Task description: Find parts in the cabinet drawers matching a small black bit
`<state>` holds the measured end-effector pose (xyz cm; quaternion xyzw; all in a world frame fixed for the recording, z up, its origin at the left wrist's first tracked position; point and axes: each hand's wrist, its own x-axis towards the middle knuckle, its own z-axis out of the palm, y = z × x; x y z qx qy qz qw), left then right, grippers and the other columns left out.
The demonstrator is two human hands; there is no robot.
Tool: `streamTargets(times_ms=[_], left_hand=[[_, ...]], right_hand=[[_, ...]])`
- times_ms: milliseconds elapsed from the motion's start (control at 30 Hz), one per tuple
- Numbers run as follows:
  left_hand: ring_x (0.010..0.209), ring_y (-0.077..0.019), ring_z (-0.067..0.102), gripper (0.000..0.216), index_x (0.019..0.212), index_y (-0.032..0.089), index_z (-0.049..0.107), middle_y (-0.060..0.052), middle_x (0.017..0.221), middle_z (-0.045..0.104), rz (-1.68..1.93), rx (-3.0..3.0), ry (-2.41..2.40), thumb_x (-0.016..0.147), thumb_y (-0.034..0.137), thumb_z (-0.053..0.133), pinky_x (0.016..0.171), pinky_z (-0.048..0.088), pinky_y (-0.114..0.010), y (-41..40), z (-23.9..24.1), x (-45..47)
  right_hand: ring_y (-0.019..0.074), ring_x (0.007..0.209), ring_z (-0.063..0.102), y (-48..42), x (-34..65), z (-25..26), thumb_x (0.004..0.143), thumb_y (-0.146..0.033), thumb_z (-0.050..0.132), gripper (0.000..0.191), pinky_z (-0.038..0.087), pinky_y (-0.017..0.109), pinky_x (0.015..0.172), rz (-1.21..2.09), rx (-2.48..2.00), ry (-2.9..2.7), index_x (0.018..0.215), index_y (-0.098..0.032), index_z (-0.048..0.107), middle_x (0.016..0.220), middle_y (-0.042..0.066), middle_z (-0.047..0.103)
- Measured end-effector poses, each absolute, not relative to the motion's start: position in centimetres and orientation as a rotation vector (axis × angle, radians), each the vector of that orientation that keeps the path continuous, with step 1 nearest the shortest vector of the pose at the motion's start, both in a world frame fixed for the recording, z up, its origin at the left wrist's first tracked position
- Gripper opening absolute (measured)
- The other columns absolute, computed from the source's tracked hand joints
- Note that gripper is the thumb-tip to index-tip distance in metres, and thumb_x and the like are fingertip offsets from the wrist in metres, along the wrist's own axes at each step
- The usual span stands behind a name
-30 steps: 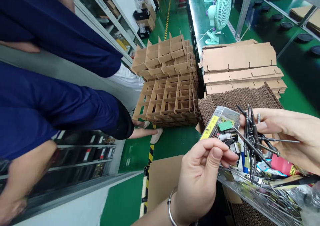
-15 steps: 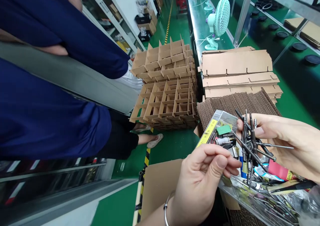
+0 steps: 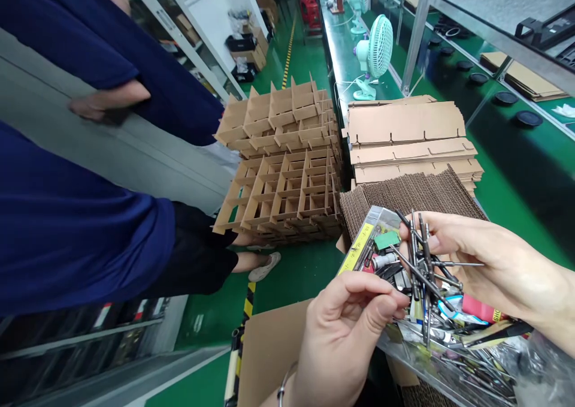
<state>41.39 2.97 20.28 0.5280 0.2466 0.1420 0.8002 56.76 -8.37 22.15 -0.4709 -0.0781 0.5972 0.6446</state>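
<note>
I see a bundle of thin metal bits (image 3: 424, 263) at lower right of the frame, fanned out and gripped in the right hand (image 3: 485, 263), whose fingers are curled shut around their middle. The left hand (image 3: 345, 329) at lower centre has thumb and fingers pinched together close beside the bundle's lower ends; I cannot tell whether it holds a bit. Both hands hover over a clear plastic tray (image 3: 395, 347) crowded with small tools and packets. Behind it, at centre, lie flat cardboard sheets (image 3: 408, 131) and stacked cardboard dividers (image 3: 287, 173). A person in a blue garment (image 3: 81, 227) fills the left. A small fan (image 3: 375, 56) stands at upper centre.
</note>
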Motion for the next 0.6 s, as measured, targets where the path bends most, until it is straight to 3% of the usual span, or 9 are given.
streamTargets(times_ms=[133, 300, 433, 600], left_hand=[[0.066, -0.0076, 0.071, 0.009, 0.08, 0.024, 0.074, 0.0, 0.074, 0.076, 0.325, 1.13, 0.515, 0.081, 0.015, 0.075, 0.063, 0.054, -0.008, 2.8, 20.3, 41.6], [0.063, -0.0069, 0.067, 0.006, 0.077, 0.023, 0.075, 0.0, 0.07, 0.073, 0.36, 1.107, 0.518, 0.08, 0.018, 0.077, 0.06, 0.053, -0.009, 2.9, 20.2, 41.7], [0.067, -0.0077, 0.065, 0.002, 0.076, 0.025, 0.078, -0.001, 0.072, 0.073, 0.38, 1.105, 0.5, 0.077, 0.024, 0.08, 0.065, 0.052, -0.012, 3.2, 20.1, 41.6], [0.07, -0.0123, 0.066, 0.004, 0.075, 0.027, 0.08, -0.002, 0.072, 0.074, 0.425, 1.145, 0.497, 0.073, 0.025, 0.083, 0.069, 0.054, -0.02, 3.3, 20.1, 41.5]], right_hand=[[0.0148, 0.086, 0.063, -8.6, 56.9, 22.1, 0.082, -0.023, 0.063, 0.025, 0.053, 0.025, 0.078, 1.422, -0.944, -0.146, 0.107, -0.024, 0.062, 0.091, 0.001, 0.064], [0.0173, 0.1, 0.058, -9.5, 56.5, 22.3, 0.088, -0.028, 0.064, 0.023, 0.049, 0.026, 0.088, 1.199, -1.307, -0.552, 0.111, -0.028, 0.061, 0.105, 0.001, 0.062], [0.0209, 0.097, 0.056, -10.2, 55.7, 22.0, 0.088, -0.032, 0.064, 0.018, 0.05, 0.029, 0.083, 1.014, -1.376, -0.723, 0.104, -0.027, 0.062, 0.1, 0.004, 0.061], [0.021, 0.097, 0.059, -10.4, 56.0, 21.3, 0.087, -0.029, 0.065, 0.021, 0.051, 0.031, 0.084, 1.087, -1.291, -0.713, 0.108, -0.032, 0.059, 0.102, 0.003, 0.061]])
